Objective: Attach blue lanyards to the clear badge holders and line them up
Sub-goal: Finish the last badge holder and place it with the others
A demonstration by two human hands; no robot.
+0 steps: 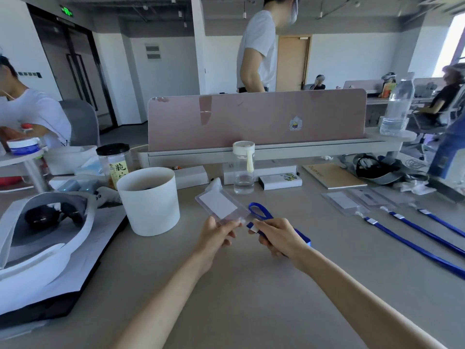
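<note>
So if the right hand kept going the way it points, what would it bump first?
Probably the clear badge holder. The right hand, pinching the end of the blue lanyard, points left toward the holder's near corner, which the left hand pinches. The gap looks tiny, though depth is unclear.

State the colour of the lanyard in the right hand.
Blue; the lanyard shows best in head view.

Jar (115, 165) label: "脆" (rest hidden); notebook (333, 175) lettering blurred.
</note>
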